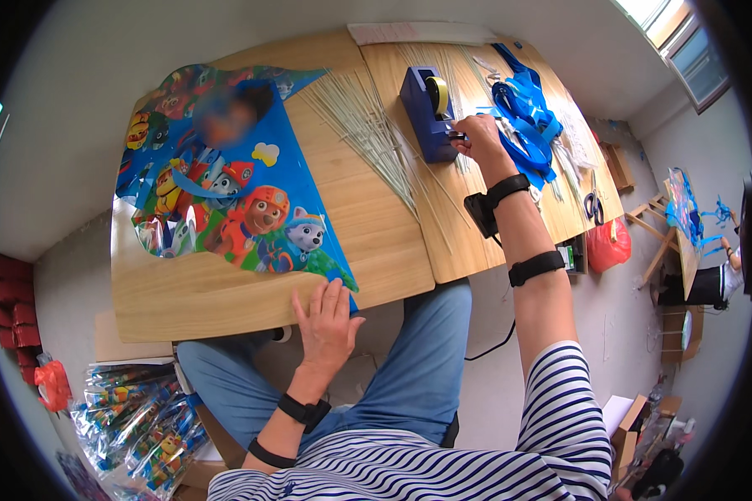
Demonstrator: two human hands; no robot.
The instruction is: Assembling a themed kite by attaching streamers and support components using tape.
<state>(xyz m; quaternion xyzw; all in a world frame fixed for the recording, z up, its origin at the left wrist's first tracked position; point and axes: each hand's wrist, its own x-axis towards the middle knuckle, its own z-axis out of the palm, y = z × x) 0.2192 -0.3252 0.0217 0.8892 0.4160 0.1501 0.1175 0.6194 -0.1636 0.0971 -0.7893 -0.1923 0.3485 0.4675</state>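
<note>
My left hand (pixel 326 326) lies flat, fingers spread, on the near corner of a shiny blue kite sheet (pixel 288 175) printed with cartoon dogs. The sheet spreads over the left half of the table. Farther to the right, my right hand (pixel 481 140) is closed in a pinch at the cutting end of a dark blue tape dispenser (pixel 415 104). A yellowish tape roll (pixel 437 94) sits in that dispenser. Whatever is between the right fingertips is too small to see. Thin pale rods (pixel 368 134) fan out between the sheet and the dispenser.
Blue straps (pixel 526 117) are heaped beyond my right hand, with dark-handled scissors (pixel 593 207) near the table's right edge. Packed, printed plastic bags (pixel 142 422) lie at lower left. A red bag (pixel 608 246) hangs beside the table. Another person (pixel 723 280) works at far right.
</note>
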